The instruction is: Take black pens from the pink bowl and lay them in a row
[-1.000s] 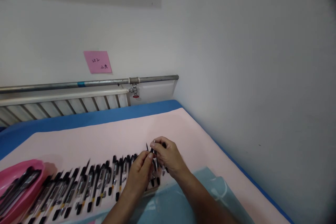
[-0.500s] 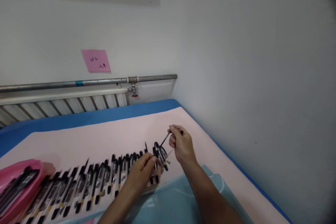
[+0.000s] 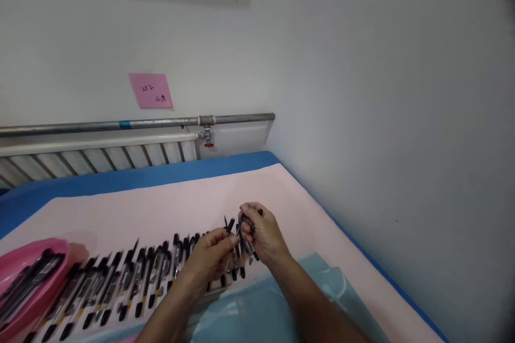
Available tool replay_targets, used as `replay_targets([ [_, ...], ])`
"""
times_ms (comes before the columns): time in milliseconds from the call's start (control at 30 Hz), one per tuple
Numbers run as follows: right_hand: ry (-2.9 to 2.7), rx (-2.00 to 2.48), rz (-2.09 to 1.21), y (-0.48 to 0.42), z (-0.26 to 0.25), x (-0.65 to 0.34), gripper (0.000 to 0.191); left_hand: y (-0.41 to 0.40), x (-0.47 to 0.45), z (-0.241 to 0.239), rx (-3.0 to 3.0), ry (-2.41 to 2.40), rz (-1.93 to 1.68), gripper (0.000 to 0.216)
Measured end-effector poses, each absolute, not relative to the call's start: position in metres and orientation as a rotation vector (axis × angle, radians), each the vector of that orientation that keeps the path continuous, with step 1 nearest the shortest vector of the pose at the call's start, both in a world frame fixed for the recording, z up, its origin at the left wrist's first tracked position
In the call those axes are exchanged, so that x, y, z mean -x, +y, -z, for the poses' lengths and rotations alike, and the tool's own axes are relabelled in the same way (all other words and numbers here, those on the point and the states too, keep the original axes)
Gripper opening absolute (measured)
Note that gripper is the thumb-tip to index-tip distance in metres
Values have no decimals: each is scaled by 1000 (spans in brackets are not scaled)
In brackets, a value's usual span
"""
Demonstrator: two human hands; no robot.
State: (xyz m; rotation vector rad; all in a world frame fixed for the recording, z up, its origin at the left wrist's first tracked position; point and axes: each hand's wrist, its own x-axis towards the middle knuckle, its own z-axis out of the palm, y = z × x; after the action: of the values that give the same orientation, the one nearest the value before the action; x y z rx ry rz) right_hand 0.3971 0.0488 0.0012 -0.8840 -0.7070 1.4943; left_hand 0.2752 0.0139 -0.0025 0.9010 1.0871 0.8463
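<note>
My left hand [image 3: 207, 254] is closed, pinching a small black pen part [image 3: 230, 225] between thumb and fingers; it looks like a cap, though most of it is covered. Close beside it, my right hand [image 3: 263, 236] grips a thin dark pen piece [image 3: 240, 225] that slants down toward the left fingertips. A black end [image 3: 260, 212] also pokes out above the right fingers. Whether the two held parts touch, I cannot tell. Under both hands lie several loose pen parts [image 3: 242, 268], partly hidden by the fingers.
A long row of black-and-clear pen parts [image 3: 140, 278] stretches leftward over the pink sheet [image 3: 181, 206]. At the left edge sits a pink basin [image 3: 60, 273] holding dark pens [image 3: 32, 281]. Light-blue plastic [image 3: 249, 311] covers the near edge. A wall [image 3: 382, 144] bounds the right side.
My right hand has moved left and slightly down, bringing its thin piece close to my left hand. The left hand has shifted a little left, and its black part now points upward.
</note>
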Motion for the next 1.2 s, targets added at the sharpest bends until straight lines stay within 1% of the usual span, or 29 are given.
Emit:
replay_targets([
  [233, -584, 880, -1363, 60, -4, -418, 23, 13, -275, 8, -870, 1054, -840, 39],
  [400, -1023, 1075, -1559, 48, -1, -407, 17, 14, -274, 8, -820, 1038, -949, 38],
  [633, -1200, 1137, -1358, 43, 7, -394, 16, 14, -272, 7, -811, 998, -864, 34],
  [1000, -1268, 1166, -1349, 43, 5, -395, 15, 11, -270, 8, -1038, 955, -780, 35],
  [1100, -1202, 1189, -1306, 53, 2, -409, 18, 11, -269, 3, -1098, 985, -787, 36],
  [1200, -1160, 1322, -1151, 71, -2, -438, 18, 15, -265, 2, -1057, 1087, -854, 37],
])
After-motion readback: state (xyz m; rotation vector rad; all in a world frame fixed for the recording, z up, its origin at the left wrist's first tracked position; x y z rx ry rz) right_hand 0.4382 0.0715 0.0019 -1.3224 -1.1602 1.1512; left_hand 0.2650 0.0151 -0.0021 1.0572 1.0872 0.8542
